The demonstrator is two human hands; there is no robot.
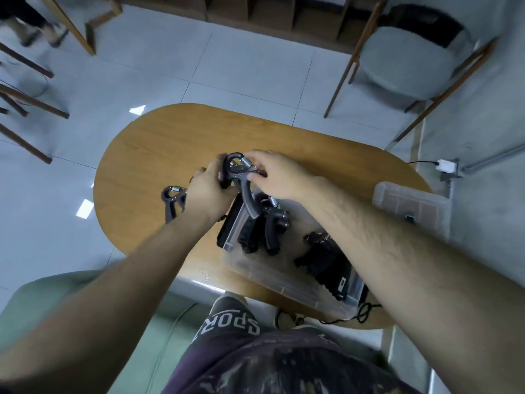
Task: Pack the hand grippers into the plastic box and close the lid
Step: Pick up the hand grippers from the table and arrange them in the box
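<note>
Two hands meet on one gripper (246, 199), held above the far left corner of the box (255, 273). The left hand (204, 187) has its fingers curled round the left handle. The right hand (272, 172) pinches the top end by the spring, fingers bent and close together. The free handle hangs down toward the open mouth of the box; whether it touches anything inside, I cannot tell.

Inside the clear box lie the packed grippers (270, 231), black, some at the far end and some further along under the right forearm. A loose gripper (172, 200) lies on the table (159, 143) just left of the left wrist. The lid (409, 201) rests at the table's right end, apart from the box. A black cord (360, 314) trails along the near edge by the box.
</note>
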